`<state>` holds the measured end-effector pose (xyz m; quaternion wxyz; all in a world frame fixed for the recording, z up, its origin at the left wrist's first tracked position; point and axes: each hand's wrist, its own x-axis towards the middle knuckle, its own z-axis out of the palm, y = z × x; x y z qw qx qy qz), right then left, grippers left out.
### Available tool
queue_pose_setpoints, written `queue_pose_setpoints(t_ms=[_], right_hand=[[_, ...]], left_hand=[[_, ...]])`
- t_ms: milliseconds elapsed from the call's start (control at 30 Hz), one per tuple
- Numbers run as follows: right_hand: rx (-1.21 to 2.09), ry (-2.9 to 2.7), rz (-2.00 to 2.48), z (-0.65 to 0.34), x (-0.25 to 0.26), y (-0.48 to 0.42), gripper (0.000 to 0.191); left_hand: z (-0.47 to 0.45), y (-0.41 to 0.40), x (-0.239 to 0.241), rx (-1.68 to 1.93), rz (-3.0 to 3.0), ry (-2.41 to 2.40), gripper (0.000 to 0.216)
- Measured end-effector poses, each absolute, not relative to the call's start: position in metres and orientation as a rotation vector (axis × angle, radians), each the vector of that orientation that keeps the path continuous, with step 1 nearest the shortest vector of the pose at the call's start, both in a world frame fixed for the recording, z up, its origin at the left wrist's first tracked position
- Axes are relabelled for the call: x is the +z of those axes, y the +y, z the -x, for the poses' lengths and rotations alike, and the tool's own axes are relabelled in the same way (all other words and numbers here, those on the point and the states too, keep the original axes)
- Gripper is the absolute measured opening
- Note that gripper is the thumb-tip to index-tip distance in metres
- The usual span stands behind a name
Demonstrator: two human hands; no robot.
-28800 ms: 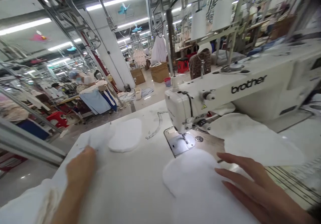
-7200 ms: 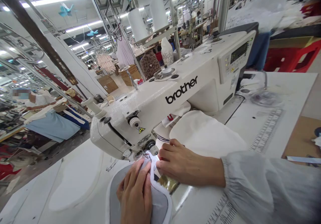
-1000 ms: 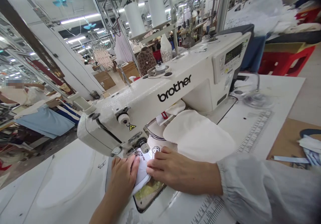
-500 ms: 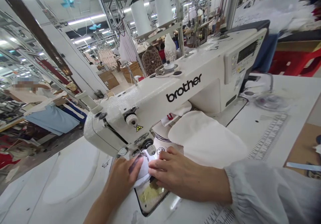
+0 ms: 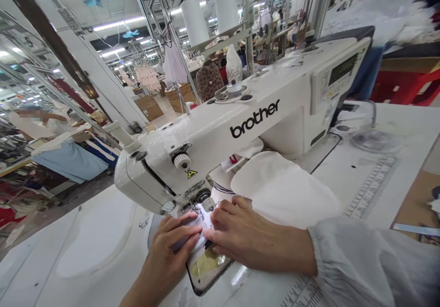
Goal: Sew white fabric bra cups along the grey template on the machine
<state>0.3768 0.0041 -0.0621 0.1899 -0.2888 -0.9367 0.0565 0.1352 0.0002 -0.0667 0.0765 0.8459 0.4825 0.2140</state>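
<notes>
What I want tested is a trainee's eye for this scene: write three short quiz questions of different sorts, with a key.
1. Multiple choice: which word is printed on the sewing machine?
A) singer
B) brother
C) juki

2. True or false: the left grip rests on top of the sewing machine, far from the right grip.

3. Count: how many large white thread cones rise behind the sewing machine?

Key:
1. B.
2. False; the two are close together, at the fabric below the machine's needle end.
3. Two.
</notes>
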Motion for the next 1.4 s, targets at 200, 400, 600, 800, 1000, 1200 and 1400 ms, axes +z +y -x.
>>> queue_pose_setpoints(t_ms=[200, 400, 600, 800, 1000, 1200, 1400], right_hand=[[0.141, -2.633, 0.876, -0.376, -0.064, 0.004, 0.018], [0.165, -2.631, 0.906, -0.378, -0.068, 0.008, 0.026], [0.137, -2.632, 0.908, -0.377, -0.071, 0.006, 0.027], [0.122, -2.640, 0.873, -0.379, -0.070, 0.007, 0.023], [0.132, -2.644, 0.873, -0.380, -0.068, 0.007, 0.023], [0.120, -2.628, 0.855, -0.380, -0.070, 0.007, 0.020], [0.113, -2.635, 0.855, -0.380, -0.067, 0.007, 0.017]], left_hand=[[-0.136, 0.001, -0.069, 0.658, -2.493, 1.506, 0.018], [-0.138, 0.002, -0.065, 0.641, -2.464, 1.587, 0.018], [-0.137, 0.001, -0.065, 0.639, -2.475, 1.573, 0.019], [-0.137, 0.002, -0.068, 0.660, -2.503, 1.559, 0.018], [-0.138, 0.000, -0.071, 0.690, -2.538, 1.565, 0.019], [-0.139, -0.005, -0.076, 0.691, -2.598, 1.602, 0.019], [-0.140, -0.007, -0.073, 0.606, -2.702, 1.584, 0.025]])
